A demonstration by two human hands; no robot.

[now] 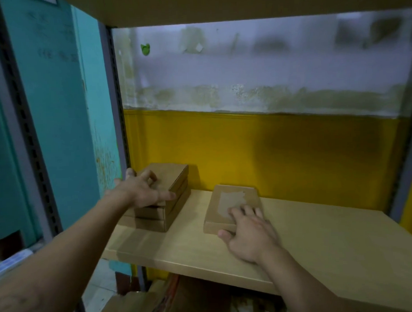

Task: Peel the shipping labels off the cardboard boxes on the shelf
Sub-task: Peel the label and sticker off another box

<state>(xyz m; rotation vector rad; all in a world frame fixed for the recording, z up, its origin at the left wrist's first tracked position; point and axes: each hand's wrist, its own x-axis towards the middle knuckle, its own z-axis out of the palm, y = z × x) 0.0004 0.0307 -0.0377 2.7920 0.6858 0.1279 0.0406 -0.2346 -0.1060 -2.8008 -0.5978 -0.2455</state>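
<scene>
The right hand rests flat and open-fingered on the lone box, its label remnant at 12 o'clock from the fingertips, while the left hand seemingly grips the stack at 10 o'clock.

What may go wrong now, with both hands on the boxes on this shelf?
1. The left hand grips the top box of a slightly uneven stack near the left end of the shelf; a pull may topple it.
2. The flat box under the right hand bears a ragged label remnant; more peeling may tear the cardboard.
</scene>
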